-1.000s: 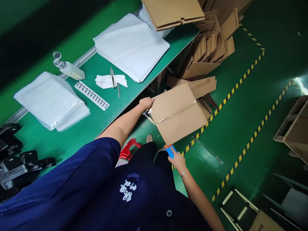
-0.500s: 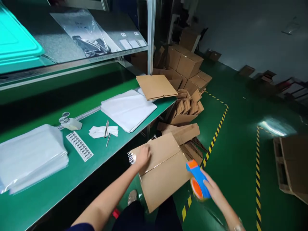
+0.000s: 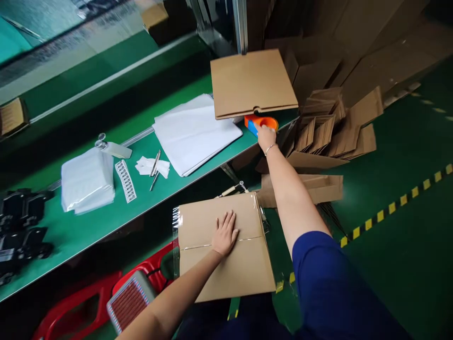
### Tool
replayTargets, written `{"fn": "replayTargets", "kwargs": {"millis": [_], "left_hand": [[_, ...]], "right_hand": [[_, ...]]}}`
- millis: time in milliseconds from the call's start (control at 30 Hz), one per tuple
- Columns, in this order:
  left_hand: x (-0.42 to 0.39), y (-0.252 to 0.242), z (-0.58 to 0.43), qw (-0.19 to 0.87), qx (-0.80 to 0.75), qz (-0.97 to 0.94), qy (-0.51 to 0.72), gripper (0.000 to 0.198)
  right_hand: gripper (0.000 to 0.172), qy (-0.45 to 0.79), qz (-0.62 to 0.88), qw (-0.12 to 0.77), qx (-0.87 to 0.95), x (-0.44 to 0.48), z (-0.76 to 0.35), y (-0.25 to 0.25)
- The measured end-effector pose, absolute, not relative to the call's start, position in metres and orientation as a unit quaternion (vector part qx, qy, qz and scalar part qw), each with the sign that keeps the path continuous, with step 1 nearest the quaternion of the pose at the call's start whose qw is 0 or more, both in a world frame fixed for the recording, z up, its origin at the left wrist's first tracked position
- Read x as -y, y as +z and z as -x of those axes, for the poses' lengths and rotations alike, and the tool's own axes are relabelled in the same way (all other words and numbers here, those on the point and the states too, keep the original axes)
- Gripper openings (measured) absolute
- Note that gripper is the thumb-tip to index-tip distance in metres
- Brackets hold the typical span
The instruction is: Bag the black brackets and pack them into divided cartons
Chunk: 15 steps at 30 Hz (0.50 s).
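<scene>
My left hand lies flat with fingers spread on top of a closed cardboard box. A taped seam runs across the box top, and clear tape sticks out past its left edge; tape also shines at the far right corner. At the end of the green bench, my right hand grips a blue and orange tape dispenser. The dispenser sits at the near edge of a flat folded cardboard piece, which covers part of it. My right fingers are partly hidden.
White plastic sheets, a bottle, a label sheet, a knife and a stack of clear bags lie on the bench. Folded cartons stand right. A red stool is lower left.
My right hand has carried the tape dispenser from the box's right side to the bench end. My left hand has moved from the box's far left corner to its middle and flattened. The view has shifted.
</scene>
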<state>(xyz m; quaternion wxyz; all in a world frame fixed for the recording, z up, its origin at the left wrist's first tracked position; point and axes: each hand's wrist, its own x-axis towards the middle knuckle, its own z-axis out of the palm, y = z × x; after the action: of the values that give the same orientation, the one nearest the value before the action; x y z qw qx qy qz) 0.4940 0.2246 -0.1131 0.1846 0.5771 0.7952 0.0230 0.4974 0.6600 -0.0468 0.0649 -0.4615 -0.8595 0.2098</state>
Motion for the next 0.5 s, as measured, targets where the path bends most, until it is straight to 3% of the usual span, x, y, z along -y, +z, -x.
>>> {"fn": "replayTargets", "kwargs": {"millis": [133, 267, 333, 400, 500], "left_hand": [[-0.227, -0.112, -0.495, 0.191, -0.807, -0.559, -0.002, 0.057], [-0.228, -0.112, -0.498, 0.195, -0.815, -0.546, -0.010, 0.058], [-0.228, -0.111, -0.499, 0.193, -0.815, -0.546, -0.008, 0.059], [-0.228, -0.112, -0.499, 0.187, -0.816, -0.547, -0.002, 0.059], [-0.228, -0.115, -0.499, 0.176, -0.818, -0.547, 0.010, 0.059]], "right_hand": [[0.047, 0.224, 0.448, 0.166, 0.849, -0.645, -0.515, -0.065], [0.054, 0.314, 0.451, 0.291, 0.783, -0.491, -0.601, -0.061], [0.058, 0.357, 0.514, 0.269, 0.732, -0.392, -0.639, -0.063], [0.070, 0.408, 0.575, 0.170, 0.689, -0.316, -0.656, -0.076], [0.077, 0.519, 0.640, 0.078, 0.562, -0.282, -0.648, -0.107]]}}
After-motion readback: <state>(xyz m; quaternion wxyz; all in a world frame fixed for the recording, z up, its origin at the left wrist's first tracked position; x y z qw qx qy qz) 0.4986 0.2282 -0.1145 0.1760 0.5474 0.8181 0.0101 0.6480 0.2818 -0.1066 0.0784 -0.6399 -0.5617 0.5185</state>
